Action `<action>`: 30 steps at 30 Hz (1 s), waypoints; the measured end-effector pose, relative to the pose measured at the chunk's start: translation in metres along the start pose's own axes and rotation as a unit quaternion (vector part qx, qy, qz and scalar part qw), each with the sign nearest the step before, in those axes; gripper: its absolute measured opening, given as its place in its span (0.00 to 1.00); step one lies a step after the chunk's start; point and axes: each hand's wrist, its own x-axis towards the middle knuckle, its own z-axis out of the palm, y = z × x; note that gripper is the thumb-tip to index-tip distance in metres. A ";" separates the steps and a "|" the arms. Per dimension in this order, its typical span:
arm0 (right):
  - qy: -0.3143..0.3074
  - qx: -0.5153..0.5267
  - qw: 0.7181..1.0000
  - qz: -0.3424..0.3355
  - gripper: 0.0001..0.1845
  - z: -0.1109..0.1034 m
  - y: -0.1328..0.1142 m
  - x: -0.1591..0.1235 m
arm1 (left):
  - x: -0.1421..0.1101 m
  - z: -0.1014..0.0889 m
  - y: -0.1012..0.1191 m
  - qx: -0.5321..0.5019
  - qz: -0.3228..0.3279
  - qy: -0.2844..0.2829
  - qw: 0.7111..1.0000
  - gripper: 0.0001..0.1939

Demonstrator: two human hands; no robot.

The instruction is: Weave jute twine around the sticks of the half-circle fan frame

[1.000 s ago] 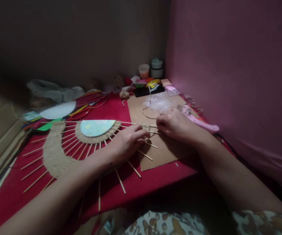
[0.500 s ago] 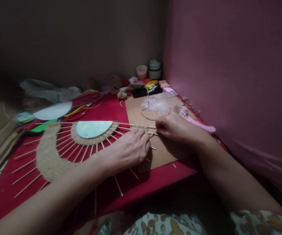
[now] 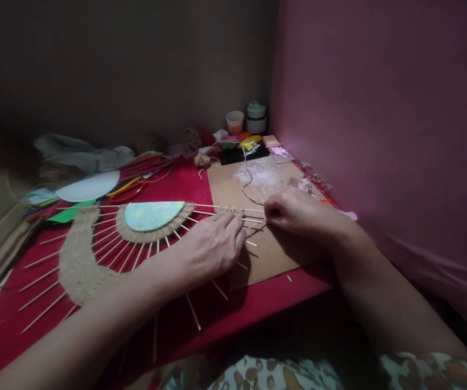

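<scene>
A half-round fan of thin sticks lies across the table, with a wide woven twine band (image 3: 81,265) and a pale blue half-disc (image 3: 154,215) at its centre. My left hand (image 3: 217,244) is closed over the sticks at its right side, next to a short woven patch (image 3: 230,210). Just right of the stick ends, my right hand (image 3: 294,211) is closed in a pinch on the twine (image 3: 251,189). One length runs back from this hand over the cardboard; another stretches from it towards my left hand. My left fingertips are partly hidden.
Cardboard (image 3: 257,265) lies on the red table cover (image 3: 188,181). At the back are a small twine ball (image 3: 202,160), a black flat object (image 3: 233,156), a cup (image 3: 235,122) and a lidded jar (image 3: 256,117). Red-handled scissors (image 3: 125,190) and a white half-disc (image 3: 89,186) lie left.
My right hand has moved slightly right, drawing the twine away from the stick ends. My left hand stays on the sticks, and the fan has shifted very little.
</scene>
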 end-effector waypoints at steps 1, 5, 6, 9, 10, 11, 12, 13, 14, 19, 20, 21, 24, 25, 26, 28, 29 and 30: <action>0.007 -0.005 1.000 0.002 0.09 0.000 0.000 0.000 | 0.000 -0.001 0.000 -0.002 -0.001 0.005 1.000 0.11; 0.019 -0.030 0.999 -0.006 0.09 0.002 -0.001 0.001 | -0.002 -0.003 0.000 -0.002 -0.003 0.013 1.000 0.10; 0.032 -0.039 0.999 -0.009 0.09 0.002 -0.001 0.001 | -0.002 -0.003 0.000 -0.002 -0.003 0.012 1.000 0.10; 0.092 -0.058 0.994 -0.017 0.08 0.006 0.000 0.004 | -0.002 -0.002 0.001 -0.001 0.001 0.003 1.000 0.10; 0.104 -0.061 0.992 -0.022 0.08 0.007 0.000 0.005 | -0.002 -0.002 0.002 0.001 0.002 -0.001 1.000 0.10; 0.111 -0.065 0.991 -0.026 0.08 0.009 0.000 0.006 | -0.002 -0.002 0.002 0.001 0.002 -0.005 1.000 0.10; 0.115 -0.070 0.990 -0.030 0.08 0.011 0.000 0.008 | -0.002 -0.002 0.003 -0.001 0.002 -0.009 1.000 0.10; 0.118 -0.076 0.990 -0.031 0.09 0.013 0.000 0.010 | -0.002 -0.002 0.003 -0.005 0.002 -0.011 1.000 0.10; 0.117 -0.079 0.989 -0.029 0.09 0.014 -0.001 0.012 | -0.003 -0.002 0.004 -0.010 0.003 -0.012 1.000 0.10; 0.099 -0.044 0.994 0.013 0.09 0.022 -0.004 0.027 | -0.004 -0.002 0.006 -0.024 -0.003 0.000 1.000 0.10; 0.095 -0.037 0.994 0.022 0.09 0.023 -0.004 0.030 | -0.004 -0.002 0.007 -0.027 -0.002 -0.003 1.000 0.10; 0.092 -0.031 0.995 0.031 0.09 0.025 -0.004 0.032 | -0.004 -0.001 0.007 -0.032 -0.001 -0.006 0.999 0.10; 0.094 -0.003 0.995 0.046 0.08 0.027 -0.002 0.037 | -0.004 0.000 0.007 -0.034 0.000 -0.002 0.999 0.10; 0.096 0.014 0.994 0.049 0.07 0.027 -0.001 0.037 | -0.004 -0.001 0.006 -0.029 -0.002 0.006 1.000 0.11; 0.099 0.036 0.993 0.052 0.06 0.027 0.000 0.038 | -0.004 -0.001 0.005 -0.022 -0.006 0.017 1.000 0.11; 0.108 0.097 0.988 0.061 0.04 0.026 0.002 0.037 | -0.005 -0.004 0.003 -0.006 -0.016 0.041 0.999 0.12; 0.110 0.138 0.982 0.067 0.04 0.025 0.004 0.037 | -0.006 -0.007 0.001 0.000 -0.022 0.052 0.998 0.12; 0.108 0.184 0.974 0.076 0.04 0.023 0.005 0.036 | -0.007 -0.009 -0.001 0.005 -0.028 0.063 0.998 0.11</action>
